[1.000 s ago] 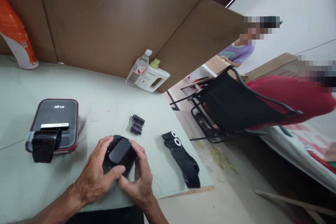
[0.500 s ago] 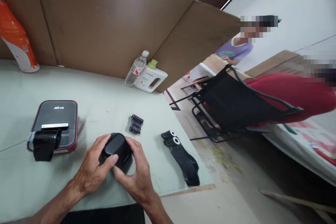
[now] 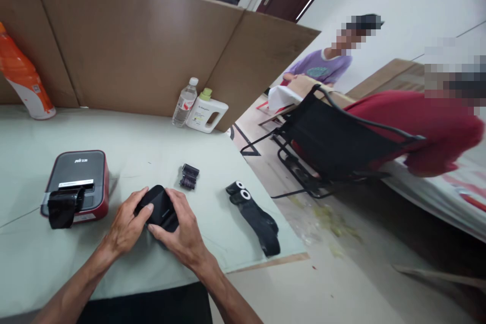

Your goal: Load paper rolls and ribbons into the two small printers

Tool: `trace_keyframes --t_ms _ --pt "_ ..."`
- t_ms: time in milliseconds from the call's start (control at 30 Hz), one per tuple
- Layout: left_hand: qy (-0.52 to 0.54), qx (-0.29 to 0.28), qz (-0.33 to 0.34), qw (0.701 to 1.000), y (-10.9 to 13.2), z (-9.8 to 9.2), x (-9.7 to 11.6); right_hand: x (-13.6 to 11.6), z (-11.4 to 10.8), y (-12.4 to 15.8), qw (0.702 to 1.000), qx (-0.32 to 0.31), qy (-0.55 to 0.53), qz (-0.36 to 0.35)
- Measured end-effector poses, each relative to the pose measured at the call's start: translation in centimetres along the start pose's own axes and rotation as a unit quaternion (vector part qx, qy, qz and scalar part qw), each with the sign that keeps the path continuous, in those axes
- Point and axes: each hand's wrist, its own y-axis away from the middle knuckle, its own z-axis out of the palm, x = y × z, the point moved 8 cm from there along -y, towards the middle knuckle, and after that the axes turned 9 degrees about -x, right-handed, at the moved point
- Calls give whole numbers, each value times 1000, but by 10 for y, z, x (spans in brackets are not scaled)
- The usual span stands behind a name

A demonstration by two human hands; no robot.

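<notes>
Between my two hands is a black rounded case (image 3: 157,207), low over the table; its exact kind does not show. My left hand (image 3: 129,220) grips its left side, thumb across the near face. From the right, the fingers of my right hand (image 3: 184,225) curl around it, with the thumb along its lower edge. Just beyond the hands lie small dark rolls (image 3: 189,176). A black label printer (image 3: 78,164) with red sides stands left of my hands, a black strip curling out of its front.
A long black fabric-like item (image 3: 256,220) with two white rings lies near the table's right edge. A clear bottle (image 3: 185,104), a white jug (image 3: 207,115) and an orange bottle (image 3: 28,78) stand against the cardboard panel (image 3: 132,35). Two people sit beyond, near a black folding chair (image 3: 341,136).
The case has tilted between my hands and shows a different face. Both hands stay on it. The whole view has shifted a little, and the person in red has an arm lower.
</notes>
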Motion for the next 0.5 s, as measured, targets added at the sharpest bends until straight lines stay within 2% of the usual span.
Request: trace_keyframes --t_ms 133,300,367,500 --pt "-58 6 0 998 -8 -5 -2 12 3 2 999 -18 -9 32" --pt "-139 12 93 986 -15 -11 11 20 10 2 996 -45 -27 70" --pt "-171 6 120 978 -14 -10 15 22 12 3 995 -51 -33 78" --pt "-242 -32 126 962 -9 -7 16 24 15 8 993 -60 -49 94"
